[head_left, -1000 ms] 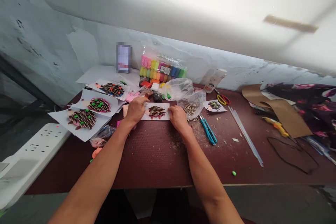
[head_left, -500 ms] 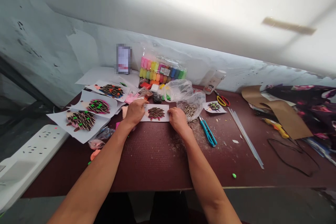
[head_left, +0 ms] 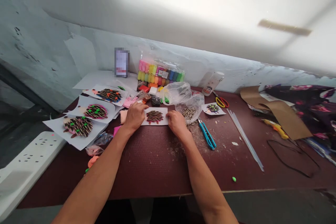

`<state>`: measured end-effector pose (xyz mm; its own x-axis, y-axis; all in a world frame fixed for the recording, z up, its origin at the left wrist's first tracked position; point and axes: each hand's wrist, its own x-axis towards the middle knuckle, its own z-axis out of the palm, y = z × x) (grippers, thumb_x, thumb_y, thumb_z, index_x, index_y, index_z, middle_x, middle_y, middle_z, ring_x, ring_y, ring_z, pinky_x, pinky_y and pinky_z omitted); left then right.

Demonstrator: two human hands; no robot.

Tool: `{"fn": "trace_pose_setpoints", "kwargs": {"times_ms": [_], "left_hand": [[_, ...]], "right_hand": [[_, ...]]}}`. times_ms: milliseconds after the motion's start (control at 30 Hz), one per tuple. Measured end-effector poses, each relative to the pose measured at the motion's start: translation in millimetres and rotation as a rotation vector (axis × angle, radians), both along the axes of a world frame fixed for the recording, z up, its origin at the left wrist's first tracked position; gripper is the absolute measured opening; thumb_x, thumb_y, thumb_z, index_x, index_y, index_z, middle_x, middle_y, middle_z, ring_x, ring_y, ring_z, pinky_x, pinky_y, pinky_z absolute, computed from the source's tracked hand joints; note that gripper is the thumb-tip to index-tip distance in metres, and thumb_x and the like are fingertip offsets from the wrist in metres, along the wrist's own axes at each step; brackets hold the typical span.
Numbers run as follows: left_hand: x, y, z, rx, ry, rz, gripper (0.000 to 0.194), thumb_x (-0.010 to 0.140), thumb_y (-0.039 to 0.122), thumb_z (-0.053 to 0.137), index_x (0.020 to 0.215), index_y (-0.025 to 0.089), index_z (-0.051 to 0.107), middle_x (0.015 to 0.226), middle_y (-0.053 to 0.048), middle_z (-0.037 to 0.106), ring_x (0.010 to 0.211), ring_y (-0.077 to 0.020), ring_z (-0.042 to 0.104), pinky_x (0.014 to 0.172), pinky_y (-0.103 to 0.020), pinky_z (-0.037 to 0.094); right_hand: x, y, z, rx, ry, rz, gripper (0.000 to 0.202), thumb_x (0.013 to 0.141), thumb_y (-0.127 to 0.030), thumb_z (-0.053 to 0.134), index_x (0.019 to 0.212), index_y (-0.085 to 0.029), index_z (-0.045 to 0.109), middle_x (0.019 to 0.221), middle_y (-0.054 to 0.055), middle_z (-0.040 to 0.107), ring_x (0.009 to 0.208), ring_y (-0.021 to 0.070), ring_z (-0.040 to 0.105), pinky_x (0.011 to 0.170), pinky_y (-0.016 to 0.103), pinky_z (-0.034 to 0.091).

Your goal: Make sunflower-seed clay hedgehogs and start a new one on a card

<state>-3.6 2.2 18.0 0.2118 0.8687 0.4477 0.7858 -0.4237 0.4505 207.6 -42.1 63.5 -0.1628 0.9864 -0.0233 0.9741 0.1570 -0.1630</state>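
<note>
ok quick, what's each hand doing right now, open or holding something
Left hand: closed, holding the white card by its left edge.
Right hand: closed, holding the white card's right edge.

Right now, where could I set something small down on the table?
A mostly bare patch lies between the left forearm and right forearm, in front of the hedgehog card. Another separates the clear sticks from the yellow tool. It is crowded at left, with papers, and behind the card, with a clear bag and colourful pack.
</note>
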Motion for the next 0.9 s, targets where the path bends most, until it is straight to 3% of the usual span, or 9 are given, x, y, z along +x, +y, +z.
{"fn": "trace_pose_setpoints", "kwargs": {"times_ms": [200,467,733,900], "left_hand": [[2,-2,-2.8,0.018,0.035,-0.011,0.038,0.080,0.006,0.044,0.095,0.016,0.078,0.098,-0.012,0.077,0.096,-0.0281,0.066,0.092,-0.045,0.051],[1,-1,-3.0,-0.007,0.017,-0.018,0.037,0.078,0.008,0.045,0.094,0.018,0.078,0.096,-0.011,0.077,0.097,-0.0289,0.065,0.091,-0.046,0.051],[1,-1,-1.1,-0.021,0.026,-0.024,0.036,0.079,0.009,0.046,0.093,0.017,0.078,0.096,-0.012,0.077,0.095,-0.0294,0.065,0.090,-0.047,0.051],[1,-2,0.1,-0.027,0.038,-0.024,0.036,0.079,0.009,0.046,0.093,0.017,0.078,0.096,-0.013,0.077,0.095,-0.0296,0.065,0.089,-0.047,0.051]], "right_hand": [[0,1,-2.4,0.017,0.020,-0.030,0.030,0.097,-0.014,0.047,0.107,-0.016,0.075,0.109,0.011,0.073,0.103,0.0208,0.063,0.088,0.026,0.040],[29,6,0.3,0.155,-0.067,-0.386,0.034,0.099,-0.016,0.044,0.113,-0.017,0.075,0.116,0.014,0.069,0.107,0.0241,0.058,0.086,0.030,0.040],[36,10,-6.8,0.086,-0.164,-0.374,0.037,0.099,-0.015,0.042,0.108,-0.015,0.078,0.109,0.017,0.071,0.106,0.0254,0.061,0.083,0.031,0.041],[37,9,-1.0,0.043,-0.149,-0.347,0.037,0.100,-0.018,0.043,0.113,-0.020,0.078,0.111,0.015,0.073,0.108,0.0253,0.063,0.082,0.030,0.041]]}}
